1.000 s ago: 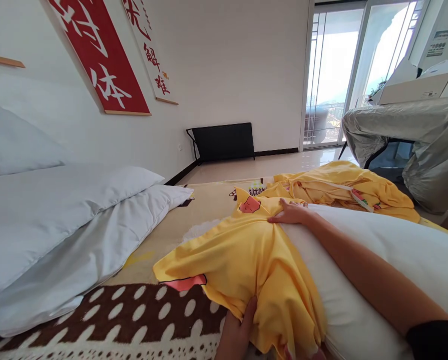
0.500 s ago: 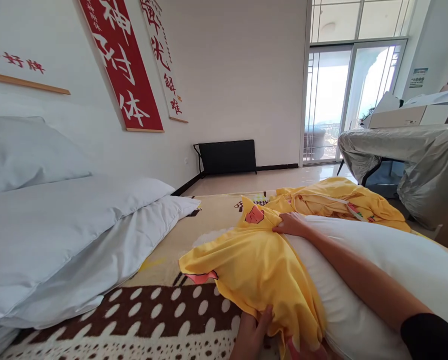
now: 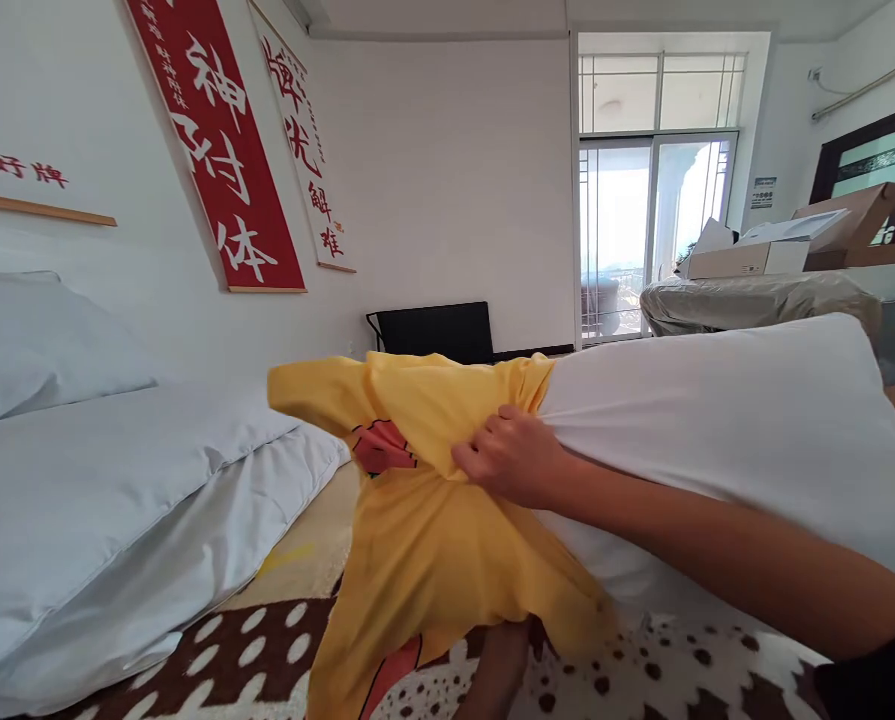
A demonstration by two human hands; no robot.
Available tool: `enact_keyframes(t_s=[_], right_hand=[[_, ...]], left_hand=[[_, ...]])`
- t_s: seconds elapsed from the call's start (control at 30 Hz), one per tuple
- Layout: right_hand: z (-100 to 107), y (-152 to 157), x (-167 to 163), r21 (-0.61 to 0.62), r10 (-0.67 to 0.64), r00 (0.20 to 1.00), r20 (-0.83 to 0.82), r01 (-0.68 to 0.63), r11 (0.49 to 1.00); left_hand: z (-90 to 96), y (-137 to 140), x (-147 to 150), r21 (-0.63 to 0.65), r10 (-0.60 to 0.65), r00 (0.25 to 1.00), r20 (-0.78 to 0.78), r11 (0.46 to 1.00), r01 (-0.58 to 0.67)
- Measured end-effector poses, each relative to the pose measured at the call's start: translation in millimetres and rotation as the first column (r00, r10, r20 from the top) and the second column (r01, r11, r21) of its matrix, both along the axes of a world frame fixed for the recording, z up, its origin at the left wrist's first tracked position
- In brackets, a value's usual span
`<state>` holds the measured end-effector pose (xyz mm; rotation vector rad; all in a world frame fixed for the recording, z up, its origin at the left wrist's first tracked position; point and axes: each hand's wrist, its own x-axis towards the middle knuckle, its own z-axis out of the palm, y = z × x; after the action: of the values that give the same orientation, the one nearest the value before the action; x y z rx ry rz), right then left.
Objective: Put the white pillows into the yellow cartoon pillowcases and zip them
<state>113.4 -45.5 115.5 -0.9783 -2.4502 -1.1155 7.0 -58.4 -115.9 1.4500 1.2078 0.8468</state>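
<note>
A yellow pillowcase (image 3: 417,530) with red printed patches hangs over the near end of a plump white pillow (image 3: 702,420), which is lifted off the bed. My right hand (image 3: 511,455) is closed on the bunched yellow cloth, at the line where it meets the white pillow. From the bottom edge my left hand (image 3: 501,655) reaches up under the pillowcase. Cloth covers its fingers, so their grip is hidden. The pillowcase's left corner sticks out toward the wall.
White pillows (image 3: 117,500) lie stacked on the left. The bed has a brown and cream patterned blanket (image 3: 244,640). Beyond stand a black folded frame (image 3: 436,332) and a plastic-covered table (image 3: 754,298) with cardboard boxes (image 3: 747,258). Red and white scrolls (image 3: 226,150) hang on the wall.
The pillow and pillowcase have been raised from the bed. My right hand has come nearer with the cloth, and my left hand's fingers have gone out of sight under the pillowcase. The view has tilted up.
</note>
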Motion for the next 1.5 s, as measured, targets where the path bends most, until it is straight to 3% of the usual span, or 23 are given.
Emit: enact_keyframes(t_s=[0.07, 0.13, 0.2, 0.27, 0.33, 0.4, 0.43, 0.5, 0.53, 0.6, 0.63, 0.7, 0.77, 0.83, 0.87, 0.97, 1.1, 1.17, 1.27, 1.33, 1.43, 1.5], right_hand=[[5, -4, 1, 0.102, 0.091, 0.994, 0.063, -0.097, 0.99], [-3, 1, 7, 0.15, 0.15, 0.983, 0.109, -0.166, 0.975], [-24, 12, 18, 0.14, 0.169, 0.976, 0.139, -0.188, 0.972], [-51, 25, 28, 0.093, 0.153, 0.977, 0.147, -0.168, 0.981], [-75, 38, 35, 0.047, 0.119, 0.985, 0.123, -0.125, 0.991], [-90, 48, 37, 0.022, 0.076, 0.995, 0.069, -0.078, 0.997], [-94, 51, 35, 0.02, 0.063, 0.997, 0.046, -0.063, 0.998], [-97, 55, 31, 0.038, 0.064, 0.998, 0.016, -0.064, 0.997], [-98, 56, 28, 0.059, 0.078, 0.997, 0.007, -0.078, 0.995], [-99, 53, 25, 0.121, 0.124, 0.992, -0.011, -0.122, 0.985], [-101, 51, 23, 0.156, 0.151, 0.988, -0.025, -0.145, 0.977], [-106, 45, 21, 0.213, 0.204, 0.978, -0.046, -0.19, 0.958], [-111, 37, 20, 0.226, 0.238, 0.97, -0.059, -0.219, 0.949], [-113, 30, 19, 0.201, 0.244, 0.968, -0.062, -0.228, 0.953], [-112, 25, 18, 0.181, 0.241, 0.969, -0.059, -0.227, 0.957], [-104, 12, 17, 0.094, 0.219, 0.976, -0.005, -0.217, 0.972], [-83, -10, 12, -0.043, 0.166, 0.98, 0.106, -0.162, 0.986], [-66, -22, 8, -0.139, 0.15, 0.973, 0.175, -0.127, 0.982], [-26, -32, -2, -0.273, 0.2, 0.969, 0.148, -0.155, 0.949], [5, -30, -9, -0.214, 0.209, 0.978, -0.002, -0.204, 0.955], [38, -13, -20, -0.073, 0.11, 0.976, -0.188, -0.126, 0.989], [43, 3, -26, -0.19, 0.054, 0.981, -0.186, -0.09, 0.978]], left_hand=[[15.1, 7, 11, -0.007, -0.049, 0.999, -0.011, 0.999, 0.049], [32.7, 7, 21, 0.002, -0.097, 0.995, -0.021, 0.995, 0.097], [53.5, -3, 26, 0.066, -0.168, 0.984, -0.059, 0.983, 0.172], [78.4, -22, 27, 0.217, -0.275, 0.945, -0.178, 0.926, 0.311], [107.9, -44, 19, 0.424, -0.317, 0.877, -0.361, 0.782, 0.457], [140.1, -60, 3, 0.663, -0.169, 0.881, -0.443, 0.599, 0.449], [155.7, -63, -8, 0.785, -0.065, 0.91, -0.41, 0.482, 0.388], [182.2, -59, -33, 0.959, 0.14, 0.975, -0.171, 0.253, 0.132], [191.2, -51, -46, 0.987, 0.223, 0.975, 0.013, 0.15, -0.048], [198.1, -25, -70, 0.926, 0.361, 0.871, 0.332, 0.049, -0.374], [195.8, -9, -82, 0.87, 0.41, 0.803, 0.433, 0.041, -0.491], [182.3, 25, -102, 0.785, 0.445, 0.733, 0.515, 0.1, -0.612], [164.2, 54, -118, 0.723, 0.414, 0.751, 0.514, 0.262, -0.639], [150.4, 71, -129, 0.676, 0.345, 0.8, 0.492, 0.427, -0.6], [146.6, 74, -133, 0.658, 0.311, 0.816, 0.487, 0.483, -0.577], [145.9, 72, -140, 0.61, 0.252, 0.836, 0.487, 0.587, -0.532], [148.3, 65, -146, 0.522, 0.148, 0.903, 0.404, 0.773, -0.36], [147.2, 64, -146, 0.489, 0.144, 0.899, 0.414, 0.798, -0.353], [148.8, 60, -144, 0.474, 0.217, 0.881, 0.42, 0.776, -0.417], [153.2, 53, -141, 0.5, 0.268, 0.881, 0.391, 0.741, -0.448], [161.5, 40, -138, 0.592, 0.299, 0.884, 0.359, 0.659, -0.463], [166.2, 33, -135, 0.648, 0.296, 0.884, 0.363, 0.601, -0.468]])
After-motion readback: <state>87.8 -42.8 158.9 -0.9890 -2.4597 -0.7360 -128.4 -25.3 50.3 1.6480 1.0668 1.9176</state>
